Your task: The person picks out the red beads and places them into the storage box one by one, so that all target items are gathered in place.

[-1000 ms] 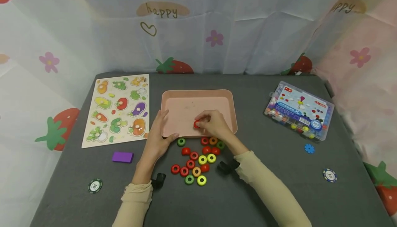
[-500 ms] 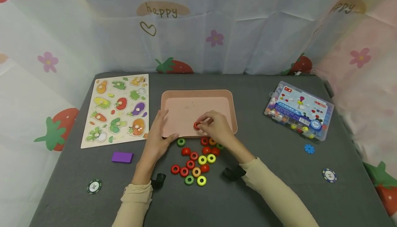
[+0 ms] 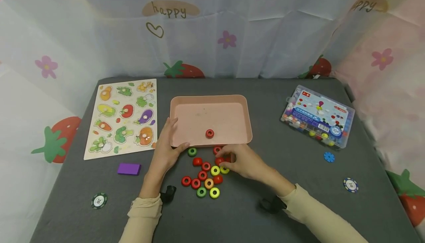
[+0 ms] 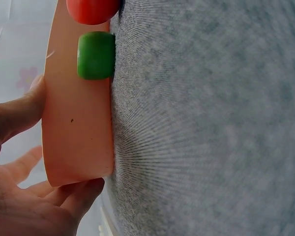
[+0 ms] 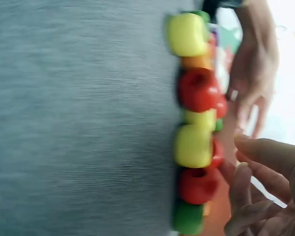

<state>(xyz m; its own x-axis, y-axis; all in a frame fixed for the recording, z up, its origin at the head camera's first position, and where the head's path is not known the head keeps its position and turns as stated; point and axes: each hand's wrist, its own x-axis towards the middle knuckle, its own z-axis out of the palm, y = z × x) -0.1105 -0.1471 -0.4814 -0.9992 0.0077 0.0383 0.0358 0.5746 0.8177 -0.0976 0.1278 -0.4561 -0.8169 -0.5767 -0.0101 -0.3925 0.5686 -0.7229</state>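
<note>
While left fingers point(image 4: 82, 198) grip smooth tray point(image 3: 225, 119), glossy round beads point(image 3: 197, 161) cluster.

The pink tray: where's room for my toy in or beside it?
Inside the pink tray, behind its one red ring, or on the gray tabletop between the tray and the clear box. The near side is crowded with colored beads.

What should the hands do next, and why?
Perhaps the right hand should pinch the red bead beside it: its grip looks open and close to that bead, one red ring lies in the tray, and the left hand holds the tray's near left corner.
</note>
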